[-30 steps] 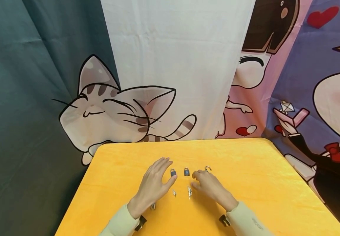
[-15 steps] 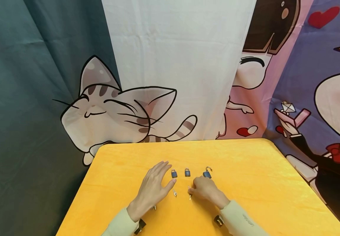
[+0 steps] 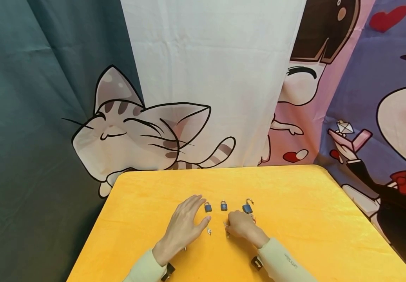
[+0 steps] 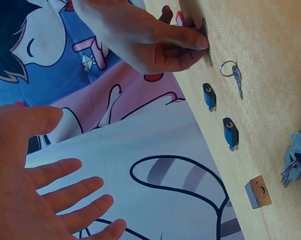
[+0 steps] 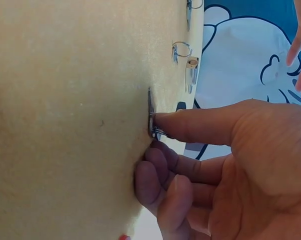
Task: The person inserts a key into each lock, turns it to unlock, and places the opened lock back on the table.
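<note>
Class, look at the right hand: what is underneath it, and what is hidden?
Under the right hand is the yellow tabletop, and at least one pinched metal key pokes out. Its gripped part is covered; from the head camera, the tabletop beneath the palm is hidden.

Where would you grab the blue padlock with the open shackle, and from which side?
Probably by its blue body, pinched across the left and right edges, coming down from above. The body is compact and blocky, while the open shackle is thin, hooked and points to the far side. The near side looks less handy, since the right hand is there.
</note>
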`<move>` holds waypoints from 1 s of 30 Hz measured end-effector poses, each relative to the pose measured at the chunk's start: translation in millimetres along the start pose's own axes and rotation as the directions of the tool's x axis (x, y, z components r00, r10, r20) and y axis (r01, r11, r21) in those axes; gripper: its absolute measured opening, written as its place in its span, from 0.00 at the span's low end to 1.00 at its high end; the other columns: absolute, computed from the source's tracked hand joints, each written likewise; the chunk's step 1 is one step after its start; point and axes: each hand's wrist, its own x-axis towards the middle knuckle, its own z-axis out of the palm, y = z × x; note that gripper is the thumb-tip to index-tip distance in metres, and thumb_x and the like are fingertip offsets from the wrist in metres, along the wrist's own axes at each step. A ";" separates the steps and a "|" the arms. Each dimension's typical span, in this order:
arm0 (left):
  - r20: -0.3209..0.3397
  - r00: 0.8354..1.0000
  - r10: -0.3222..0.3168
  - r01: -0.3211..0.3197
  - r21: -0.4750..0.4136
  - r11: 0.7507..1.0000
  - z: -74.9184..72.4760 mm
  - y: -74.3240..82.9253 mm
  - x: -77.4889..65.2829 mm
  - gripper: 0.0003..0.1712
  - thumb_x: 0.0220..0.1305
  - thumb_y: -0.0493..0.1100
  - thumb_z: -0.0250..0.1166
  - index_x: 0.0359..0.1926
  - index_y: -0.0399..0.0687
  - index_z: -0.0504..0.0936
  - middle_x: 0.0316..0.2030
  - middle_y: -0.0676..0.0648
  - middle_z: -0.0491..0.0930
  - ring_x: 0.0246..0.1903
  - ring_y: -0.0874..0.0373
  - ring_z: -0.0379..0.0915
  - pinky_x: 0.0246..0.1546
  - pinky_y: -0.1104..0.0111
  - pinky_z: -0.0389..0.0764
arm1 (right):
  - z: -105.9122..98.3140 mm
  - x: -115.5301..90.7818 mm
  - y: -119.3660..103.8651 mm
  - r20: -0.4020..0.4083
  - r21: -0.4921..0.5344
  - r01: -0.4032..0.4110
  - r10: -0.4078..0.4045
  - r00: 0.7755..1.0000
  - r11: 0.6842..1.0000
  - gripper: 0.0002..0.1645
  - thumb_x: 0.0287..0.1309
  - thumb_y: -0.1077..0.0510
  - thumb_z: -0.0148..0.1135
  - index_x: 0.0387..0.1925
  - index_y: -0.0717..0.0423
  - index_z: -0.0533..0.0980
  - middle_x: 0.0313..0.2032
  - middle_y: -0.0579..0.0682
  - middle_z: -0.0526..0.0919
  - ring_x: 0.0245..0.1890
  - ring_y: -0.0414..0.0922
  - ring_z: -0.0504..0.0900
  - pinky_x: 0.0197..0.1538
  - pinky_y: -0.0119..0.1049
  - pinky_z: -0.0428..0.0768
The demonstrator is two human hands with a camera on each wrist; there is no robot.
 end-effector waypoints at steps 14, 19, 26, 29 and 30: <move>0.013 1.000 -0.010 0.009 0.022 1.000 0.9 -4.6 -4.6 0.29 0.64 0.59 0.65 0.63 0.54 0.75 0.64 0.48 0.74 0.65 0.50 0.69 0.63 0.50 0.73 | 3.5 1.9 0.0 -0.018 0.043 0.049 -0.048 0.999 0.998 0.15 0.62 0.54 0.63 0.18 0.46 0.77 0.18 0.42 0.76 0.17 0.40 0.70 0.19 0.34 0.66; 0.001 1.000 -0.018 0.018 0.030 0.999 -0.1 -5.9 -5.4 0.30 0.64 0.58 0.65 0.63 0.53 0.76 0.63 0.49 0.75 0.64 0.51 0.70 0.62 0.51 0.74 | -5.3 -2.5 -0.4 -0.043 0.036 0.059 -0.058 0.997 0.998 0.11 0.62 0.53 0.64 0.23 0.46 0.79 0.21 0.41 0.78 0.19 0.39 0.71 0.21 0.36 0.69; -0.020 1.000 -0.007 0.007 0.017 1.000 -0.5 -5.8 -5.9 0.30 0.62 0.57 0.67 0.62 0.51 0.77 0.62 0.48 0.76 0.63 0.51 0.71 0.60 0.52 0.76 | -24.8 -8.8 -2.8 -0.123 0.031 0.112 -0.108 0.987 0.993 0.08 0.62 0.56 0.65 0.27 0.49 0.80 0.23 0.43 0.80 0.20 0.38 0.71 0.25 0.34 0.70; -0.025 1.000 -0.009 0.010 0.007 1.000 -1.1 -5.7 -5.5 0.30 0.62 0.57 0.67 0.62 0.51 0.77 0.62 0.48 0.76 0.63 0.51 0.71 0.60 0.51 0.76 | -33.5 -11.8 -4.6 -0.158 0.026 0.117 -0.112 0.981 0.993 0.06 0.61 0.56 0.66 0.28 0.49 0.81 0.24 0.42 0.81 0.20 0.37 0.71 0.25 0.33 0.71; -0.027 1.000 -0.008 0.008 0.007 1.000 -1.4 -5.6 -5.4 0.30 0.62 0.57 0.67 0.62 0.50 0.77 0.62 0.48 0.76 0.63 0.51 0.71 0.59 0.51 0.76 | -36.3 -12.8 -5.2 -0.172 0.022 0.122 -0.117 0.978 0.992 0.06 0.60 0.56 0.67 0.28 0.49 0.81 0.23 0.42 0.81 0.20 0.36 0.71 0.24 0.32 0.71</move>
